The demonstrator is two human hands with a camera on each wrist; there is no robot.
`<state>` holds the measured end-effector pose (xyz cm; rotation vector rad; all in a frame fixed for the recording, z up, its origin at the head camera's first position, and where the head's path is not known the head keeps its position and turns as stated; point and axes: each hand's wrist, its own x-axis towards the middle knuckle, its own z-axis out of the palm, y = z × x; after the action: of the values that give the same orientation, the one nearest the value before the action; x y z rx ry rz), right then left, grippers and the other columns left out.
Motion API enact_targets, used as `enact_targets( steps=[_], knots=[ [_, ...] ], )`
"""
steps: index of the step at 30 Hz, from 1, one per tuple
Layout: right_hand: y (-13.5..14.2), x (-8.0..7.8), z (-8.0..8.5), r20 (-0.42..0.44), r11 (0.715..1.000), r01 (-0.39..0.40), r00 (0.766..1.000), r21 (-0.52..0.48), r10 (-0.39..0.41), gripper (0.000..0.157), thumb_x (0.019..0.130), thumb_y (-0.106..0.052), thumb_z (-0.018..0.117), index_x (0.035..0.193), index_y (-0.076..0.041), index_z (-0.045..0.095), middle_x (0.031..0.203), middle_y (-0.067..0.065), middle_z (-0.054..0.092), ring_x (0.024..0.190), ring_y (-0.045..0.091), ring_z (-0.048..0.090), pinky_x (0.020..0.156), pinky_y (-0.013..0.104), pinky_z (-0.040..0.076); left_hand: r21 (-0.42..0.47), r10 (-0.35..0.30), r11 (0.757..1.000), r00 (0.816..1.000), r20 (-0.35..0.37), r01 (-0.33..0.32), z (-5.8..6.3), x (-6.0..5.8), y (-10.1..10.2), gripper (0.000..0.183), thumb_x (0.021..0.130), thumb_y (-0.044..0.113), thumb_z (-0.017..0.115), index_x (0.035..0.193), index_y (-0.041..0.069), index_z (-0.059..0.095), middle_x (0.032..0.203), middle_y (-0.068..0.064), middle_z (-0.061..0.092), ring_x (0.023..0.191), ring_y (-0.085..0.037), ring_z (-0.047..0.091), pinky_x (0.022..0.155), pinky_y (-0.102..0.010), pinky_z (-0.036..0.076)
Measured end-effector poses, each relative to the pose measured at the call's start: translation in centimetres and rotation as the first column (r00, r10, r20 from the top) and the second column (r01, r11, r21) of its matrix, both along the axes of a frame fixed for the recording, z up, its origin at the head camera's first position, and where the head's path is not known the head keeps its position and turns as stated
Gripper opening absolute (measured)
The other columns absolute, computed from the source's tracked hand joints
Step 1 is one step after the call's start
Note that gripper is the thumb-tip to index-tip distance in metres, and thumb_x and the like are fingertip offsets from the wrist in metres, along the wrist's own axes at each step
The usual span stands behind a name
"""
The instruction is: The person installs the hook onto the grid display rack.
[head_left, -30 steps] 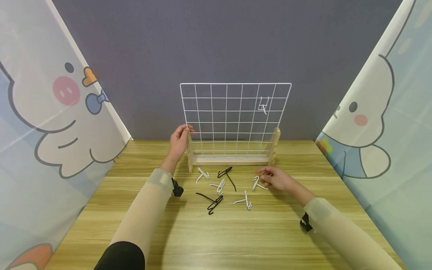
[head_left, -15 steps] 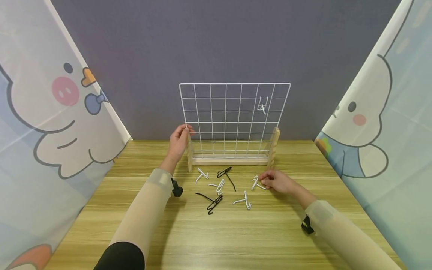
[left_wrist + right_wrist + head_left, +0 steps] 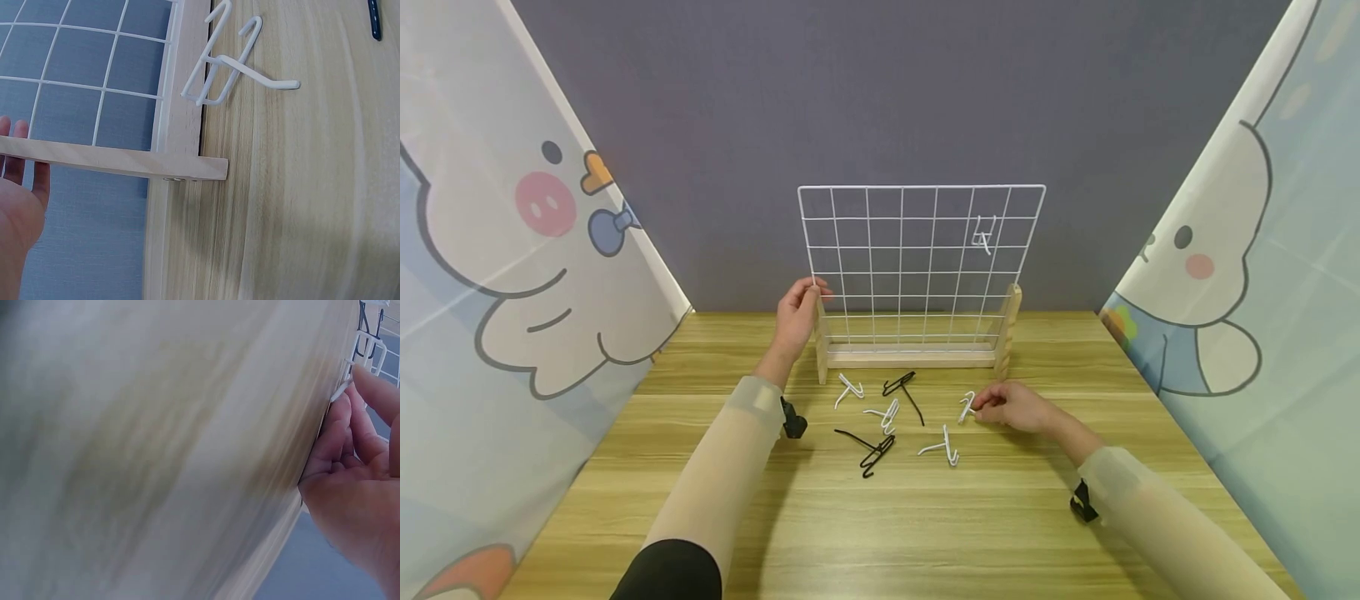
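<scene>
My left hand (image 3: pixel 796 318) grips the left wooden post (image 3: pixel 119 157) of a stand that holds a white wire grid panel (image 3: pixel 921 187) upright. Its fingers pass behind the post. On the table, my right hand (image 3: pixel 1017 408) pinches the arm of a white wire hook (image 3: pixel 966 407) between thumb and fingers, hiding most of that arm. The same hook shows as white wire beyond the fingertips in the right wrist view. Another white hook (image 3: pixel 982 238) hangs on the upper right of the grid.
Several loose hooks lie on the wood-grain table before the stand: white hooks, including one by the left post (image 3: pixel 240 65) and one nearer the front (image 3: pixel 946 447), and two black hooks, one behind (image 3: pixel 903 384) and one in front (image 3: pixel 877 454). A grey wall (image 3: pixel 737 167) stands behind.
My right hand has come down and slightly forward onto the white hook, and its fingers have closed on the hook's arm. The left hand stays on the post.
</scene>
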<state>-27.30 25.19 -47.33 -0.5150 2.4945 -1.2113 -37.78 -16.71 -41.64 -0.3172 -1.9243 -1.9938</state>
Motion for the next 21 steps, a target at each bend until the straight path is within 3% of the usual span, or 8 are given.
enact_targets(
  steps=[8, 14, 21],
  knots=[
    [-0.23, -0.22, -0.35, -0.02, 0.999, -0.026, 0.999, 0.026, 0.027, 0.018, 0.099, -0.009, 0.075, 0.113, 0.003, 0.076, 0.098, 0.008, 0.074, 0.081, 0.011, 0.057, 0.068, 0.021, 0.048, -0.018, 0.005, 1.0, 1.0, -0.004, -0.005, -0.06, -0.07, -0.07, 0.033, 0.115, 0.017, 0.05, 0.13, -0.009, 0.065, 0.121, -0.023, 0.075, 0.118, -0.037, 0.073, 0.095, -0.027, 0.055],
    [-0.47, 0.05, -0.16, -0.036, 0.999, -0.028, 0.999, 0.025, 0.029, 0.015, 0.099, -0.007, 0.076, 0.11, 0.004, 0.076, 0.099, 0.01, 0.076, 0.085, 0.012, 0.058, 0.071, 0.021, 0.048, -0.016, -0.003, 1.0, 1.0, -0.019, 0.003, -0.18, -0.29, -0.06, 0.034, 0.116, 0.016, 0.049, 0.13, -0.011, 0.063, 0.125, -0.031, 0.072, 0.119, -0.042, 0.07, 0.09, -0.022, 0.054],
    [-0.56, 0.17, 0.1, -0.042, 0.999, -0.033, 0.999, 0.025, 0.034, 0.013, 0.099, -0.008, 0.076, 0.107, 0.003, 0.077, 0.095, 0.009, 0.075, 0.082, 0.008, 0.058, 0.071, 0.021, 0.048, -0.021, 0.007, 1.0, 1.0, -0.015, -0.008, -0.09, -0.07, -0.04, 0.03, 0.116, 0.017, 0.052, 0.127, -0.008, 0.065, 0.126, -0.033, 0.07, 0.11, -0.022, 0.074, 0.083, -0.02, 0.051]
  ],
)
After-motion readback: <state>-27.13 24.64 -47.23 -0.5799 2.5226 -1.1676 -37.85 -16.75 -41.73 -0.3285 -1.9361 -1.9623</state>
